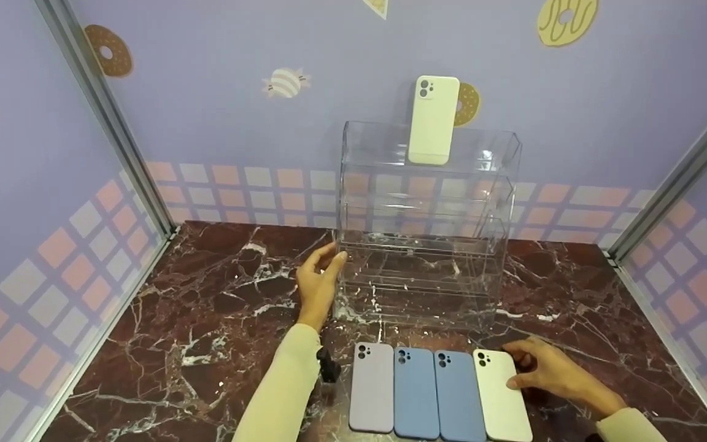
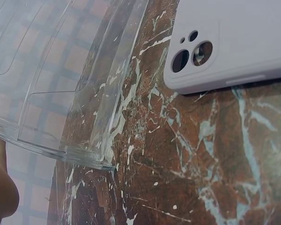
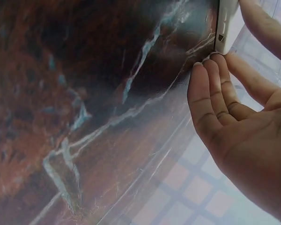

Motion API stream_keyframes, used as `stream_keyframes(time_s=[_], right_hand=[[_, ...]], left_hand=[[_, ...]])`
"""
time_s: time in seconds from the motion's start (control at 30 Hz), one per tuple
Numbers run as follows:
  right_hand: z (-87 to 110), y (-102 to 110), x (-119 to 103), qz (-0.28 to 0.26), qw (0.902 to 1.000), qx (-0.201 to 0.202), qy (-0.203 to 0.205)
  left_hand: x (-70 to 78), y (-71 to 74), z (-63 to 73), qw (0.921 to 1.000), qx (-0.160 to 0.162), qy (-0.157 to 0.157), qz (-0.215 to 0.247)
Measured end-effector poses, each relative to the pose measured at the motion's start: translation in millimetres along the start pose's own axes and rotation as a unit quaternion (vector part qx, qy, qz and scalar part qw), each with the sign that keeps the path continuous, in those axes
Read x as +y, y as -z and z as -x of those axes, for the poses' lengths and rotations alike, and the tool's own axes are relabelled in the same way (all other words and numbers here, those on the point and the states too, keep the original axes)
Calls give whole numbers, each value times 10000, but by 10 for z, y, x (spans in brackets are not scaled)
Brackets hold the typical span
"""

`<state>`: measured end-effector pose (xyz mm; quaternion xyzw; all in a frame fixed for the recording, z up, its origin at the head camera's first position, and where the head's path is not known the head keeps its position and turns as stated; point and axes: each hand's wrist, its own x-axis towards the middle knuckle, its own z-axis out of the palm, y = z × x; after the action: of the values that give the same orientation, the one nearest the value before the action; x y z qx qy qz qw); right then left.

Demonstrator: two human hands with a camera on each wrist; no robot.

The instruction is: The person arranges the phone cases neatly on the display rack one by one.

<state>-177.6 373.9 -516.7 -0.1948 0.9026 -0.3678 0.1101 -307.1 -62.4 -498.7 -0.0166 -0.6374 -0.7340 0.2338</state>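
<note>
A clear stepped display rack (image 1: 415, 282) stands at the back of the dark marbled table. My left hand (image 1: 318, 279) is at its left side, fingertips right by the side panel and no fingers round it; the left wrist view shows only part of the hand beside the panel. In front lie a lilac phone case (image 1: 372, 390), two blue phone cases (image 1: 416, 393) and a white phone case (image 1: 502, 399), side by side, camera holes away from me. My right hand (image 1: 550, 371) pinches the white case, thumb on its right edge and fingers at its far right corner.
Another white phone case (image 1: 433, 123) leans upright in the rack's top tier. A patterned purple wall (image 1: 237, 123) closes the back, with side panels framed by metal posts (image 1: 108, 116). A black wrist device (image 1: 328, 366) sits at the left sleeve.
</note>
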Motion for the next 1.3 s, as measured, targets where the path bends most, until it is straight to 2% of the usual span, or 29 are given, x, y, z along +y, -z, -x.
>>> stream_keyframes(time_s=[0.2,0.43,0.6,0.73,0.9,1.07,1.3], right_hand=[[-18,4,14,-55,9999,-61,-127],[8,46,11,-812,9953,-354,-380],[25,78,4,-1219,9911,-300,-445],[30,100,-4,-1258,9917,-9,-268],[47,151,-32,-1077,9922,599,172],[81,206,-100,-1044,9866,1227,262],[119,253,-198,-1301,9777,1600,387]], left_hand=[[-8,8,6,9999,-17,-102,1],[6,27,14,9999,-14,-135,-49],[11,11,20,10000,28,-87,-5],[17,0,16,9999,27,-101,27],[12,-7,7,9999,-8,-99,-50],[20,1,15,9999,-62,-84,-19],[9,16,14,9999,-81,-90,1]])
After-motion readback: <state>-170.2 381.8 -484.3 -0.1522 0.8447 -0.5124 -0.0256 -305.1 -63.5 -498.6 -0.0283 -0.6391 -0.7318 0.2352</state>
